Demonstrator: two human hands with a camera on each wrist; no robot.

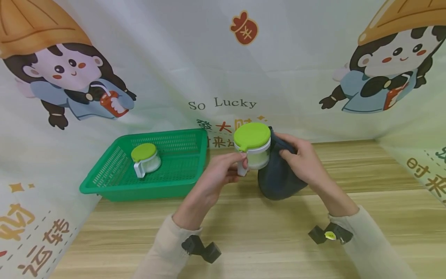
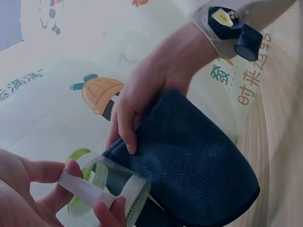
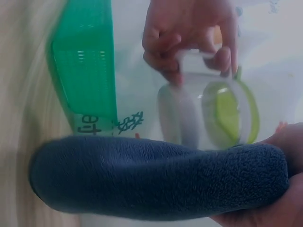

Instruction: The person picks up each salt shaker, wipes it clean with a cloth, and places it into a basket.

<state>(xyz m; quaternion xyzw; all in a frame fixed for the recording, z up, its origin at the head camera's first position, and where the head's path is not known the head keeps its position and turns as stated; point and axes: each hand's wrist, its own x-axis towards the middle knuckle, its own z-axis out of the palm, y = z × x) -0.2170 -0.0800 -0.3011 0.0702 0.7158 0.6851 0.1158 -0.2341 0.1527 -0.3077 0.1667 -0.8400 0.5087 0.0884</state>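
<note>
A clear seasoning jar (image 1: 258,158) with a lime-green lid and white handle is held up in front of the body. My left hand (image 1: 224,170) grips it by the handle, fingers curled round it. Beside the jar, my right hand (image 1: 302,161) holds a dark blue cloth (image 1: 278,174), pinched near its top between thumb and fingers. The cloth (image 2: 189,161) hangs down and meets the jar's side in the left wrist view. From the right wrist view, the cloth (image 3: 156,179) covers the lower part of the picture, with the jar (image 3: 208,111) just beyond it.
A green plastic basket (image 1: 139,190) stands at the left on the wooden table (image 1: 251,240). Inside it sits a second jar (image 1: 148,159) with a green lid and white handle. A printed white curtain (image 1: 167,69) hangs behind and at both sides.
</note>
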